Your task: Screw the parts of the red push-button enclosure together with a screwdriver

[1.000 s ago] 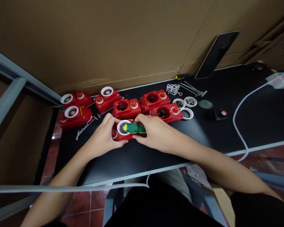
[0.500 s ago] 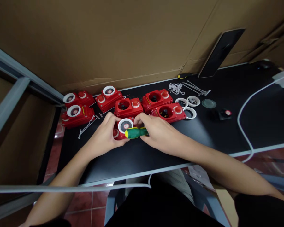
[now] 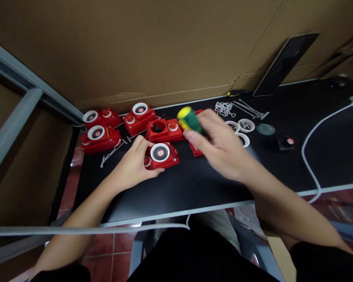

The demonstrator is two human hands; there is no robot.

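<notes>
My left hand (image 3: 135,162) is closed around the left end of a red box (image 3: 172,159), thumb at its near side. A white ring (image 3: 160,152) with a dark disc inside sits on top of that box. Lifted over the table, my right hand (image 3: 220,145) grips a screwdriver with a green and yellow handle (image 3: 191,119); its shaft is hidden behind the hand. Just beyond the held box lies another red box (image 3: 164,135) with an open round hole. More red housings are partly covered by my right hand.
Several finished-looking red boxes (image 3: 101,145) stand at the left. White rings (image 3: 246,125), one holding small screws, lie right of centre. Behind them are white cords (image 3: 224,109) and thin metal rods. A clear disc (image 3: 265,129) and a black part (image 3: 286,143) lie farther right. Cardboard (image 3: 164,51) walls the back.
My right hand has left the held box and risen to the right with the screwdriver, its handle now tilted upward. My left hand stays on the box. The view has shifted slightly.
</notes>
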